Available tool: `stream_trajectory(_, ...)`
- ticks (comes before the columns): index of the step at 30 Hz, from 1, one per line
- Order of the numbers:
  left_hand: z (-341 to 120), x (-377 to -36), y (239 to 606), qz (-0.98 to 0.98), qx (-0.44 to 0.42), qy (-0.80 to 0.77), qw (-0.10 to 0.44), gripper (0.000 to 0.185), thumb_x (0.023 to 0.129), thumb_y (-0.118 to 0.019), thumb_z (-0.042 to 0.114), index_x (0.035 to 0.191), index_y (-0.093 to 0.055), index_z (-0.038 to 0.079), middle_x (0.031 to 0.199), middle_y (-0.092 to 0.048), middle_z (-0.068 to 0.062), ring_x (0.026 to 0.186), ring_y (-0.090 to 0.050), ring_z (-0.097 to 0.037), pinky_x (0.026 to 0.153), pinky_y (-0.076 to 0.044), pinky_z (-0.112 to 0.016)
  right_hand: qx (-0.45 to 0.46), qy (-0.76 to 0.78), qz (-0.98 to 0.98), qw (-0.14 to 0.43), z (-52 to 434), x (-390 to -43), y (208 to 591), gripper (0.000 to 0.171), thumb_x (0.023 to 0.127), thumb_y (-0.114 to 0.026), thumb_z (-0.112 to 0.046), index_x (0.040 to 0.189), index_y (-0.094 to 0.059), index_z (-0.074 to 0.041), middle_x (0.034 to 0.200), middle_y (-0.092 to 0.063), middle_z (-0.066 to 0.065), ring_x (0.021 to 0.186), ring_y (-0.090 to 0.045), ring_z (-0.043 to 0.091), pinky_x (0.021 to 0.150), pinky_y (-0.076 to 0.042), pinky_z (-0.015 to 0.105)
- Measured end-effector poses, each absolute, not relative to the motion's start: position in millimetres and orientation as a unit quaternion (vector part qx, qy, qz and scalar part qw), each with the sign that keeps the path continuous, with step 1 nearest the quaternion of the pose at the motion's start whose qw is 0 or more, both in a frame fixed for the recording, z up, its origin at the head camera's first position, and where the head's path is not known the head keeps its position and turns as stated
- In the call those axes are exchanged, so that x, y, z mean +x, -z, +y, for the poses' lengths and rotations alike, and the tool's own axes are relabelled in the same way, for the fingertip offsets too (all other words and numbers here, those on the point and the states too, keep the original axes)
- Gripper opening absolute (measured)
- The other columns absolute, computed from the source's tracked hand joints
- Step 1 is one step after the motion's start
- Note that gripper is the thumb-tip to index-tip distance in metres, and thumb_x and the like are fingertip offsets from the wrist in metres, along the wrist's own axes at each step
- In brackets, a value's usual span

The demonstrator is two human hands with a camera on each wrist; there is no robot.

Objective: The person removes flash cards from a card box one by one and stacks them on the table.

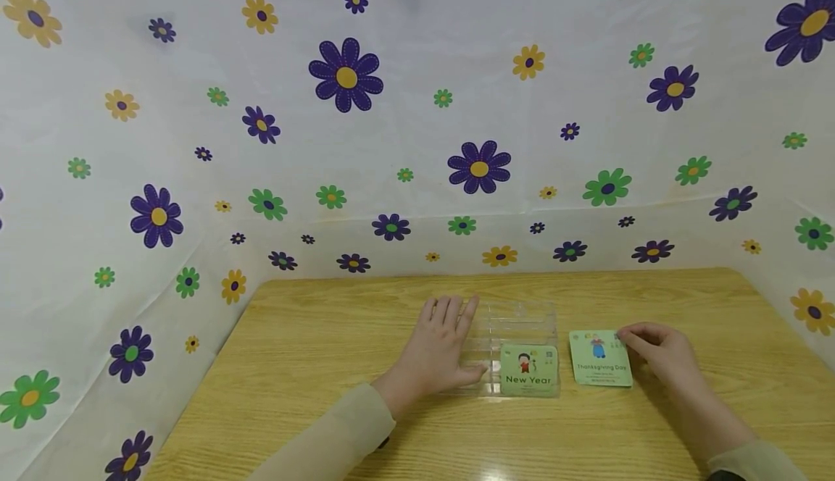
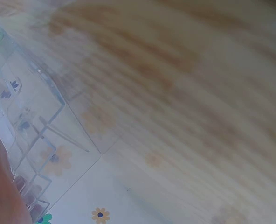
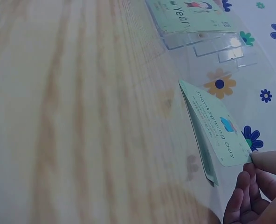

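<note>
With fingers straight, my left hand (image 1: 438, 347) rests on the left part of a clear plastic card rack (image 1: 522, 327) with stepped tiers. A green New Year card (image 1: 528, 379) stands in the rack's front right section. Just right of the rack is a green Thanksgiving Day card (image 1: 601, 376). Its far right corner is pinched between thumb and index finger of my right hand (image 1: 672, 365). The right wrist view shows this card (image 3: 217, 126) tilted up on the hand's side, with another green card (image 3: 201, 142) lying beneath it.
A wooden table (image 1: 313, 343) carries everything. White cloth (image 1: 417, 133) printed with purple, yellow and green flowers hangs behind the table and along its sides. In the left wrist view the rack's clear tiers (image 2: 37, 156) show beside the hand.
</note>
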State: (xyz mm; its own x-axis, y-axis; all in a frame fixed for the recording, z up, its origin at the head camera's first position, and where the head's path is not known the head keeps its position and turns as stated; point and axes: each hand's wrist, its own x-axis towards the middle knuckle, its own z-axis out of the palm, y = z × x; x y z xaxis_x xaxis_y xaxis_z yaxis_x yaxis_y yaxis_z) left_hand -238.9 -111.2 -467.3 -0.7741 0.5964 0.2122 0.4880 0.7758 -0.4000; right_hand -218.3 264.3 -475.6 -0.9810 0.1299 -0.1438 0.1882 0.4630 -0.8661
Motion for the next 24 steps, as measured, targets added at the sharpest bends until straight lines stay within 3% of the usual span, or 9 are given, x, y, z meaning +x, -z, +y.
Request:
stream_trajectory(7,-110.4,-239.2,469.1,-0.926,-0.291,-0.168,0.17,0.113,0.09,-0.045,0.085,0.169,-0.022,0.009,0.144,-0.05,-0.011,0.133,-0.05,-0.027,0.118,-0.039,-0.049,0.097,0.495,0.863,0.024,264.6,-219.1,477.5,0.043,0.106,-0.064,-0.027,0.125,-0.069,0.011,0.096,-0.071,-0.008,0.081,-0.056,0.004,0.069,-0.05,0.022)
stream_trajectory(15,-110.4,-240.7,469.1,-0.927,-0.288,-0.175,0.166,0.114,0.09,-0.044,0.086,0.17,-0.017,0.009,0.147,-0.048,-0.012,0.135,-0.049,-0.028,0.12,-0.038,-0.05,0.093,0.459,0.884,0.005,262.0,-221.0,480.7,0.041,0.105,-0.065,-0.025,0.123,-0.071,0.011,0.117,-0.071,0.025,0.086,-0.055,0.011,0.066,-0.05,0.022)
stream_trajectory(24,-110.3,-240.0,468.4,-0.928,-0.289,-0.168,0.164,0.114,0.089,-0.046,0.085,0.17,-0.018,0.009,0.146,-0.048,-0.012,0.134,-0.049,-0.028,0.119,-0.038,-0.05,0.094,0.428,0.899,-0.012,259.8,-222.9,482.2,0.04,0.103,-0.068,-0.025,0.119,-0.073,0.01,0.118,-0.071,0.029,0.093,-0.058,0.021,0.067,-0.046,0.021)
